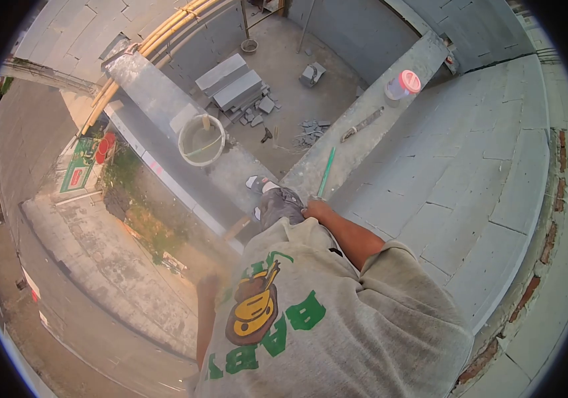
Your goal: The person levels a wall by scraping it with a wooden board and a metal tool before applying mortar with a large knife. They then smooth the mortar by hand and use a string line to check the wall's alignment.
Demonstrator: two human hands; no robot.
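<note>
My right hand (315, 210) is down at my dark trousers (279, 207), with its fingers curled in; I cannot tell what they hold. A thin green rod (327, 172) slants over the concrete ledge (310, 166), its near end right at that hand. My left hand (208, 286) is a smear of motion beside my grey shirt (310, 298), low on the left, and its fingers do not show. A round pale bucket (191, 158) with grey wet mix and a stick-like handle in it stands ahead, on the left ledge.
On the right ledge are a long-bladed tool (362, 125) and a clear container with a pink lid (409, 81). Grey blocks (239, 90), broken pieces and a hammer (266, 135) lie on the floor below. Yellow poles (164, 33) cross the upper left. The left side drops to a street-level yard.
</note>
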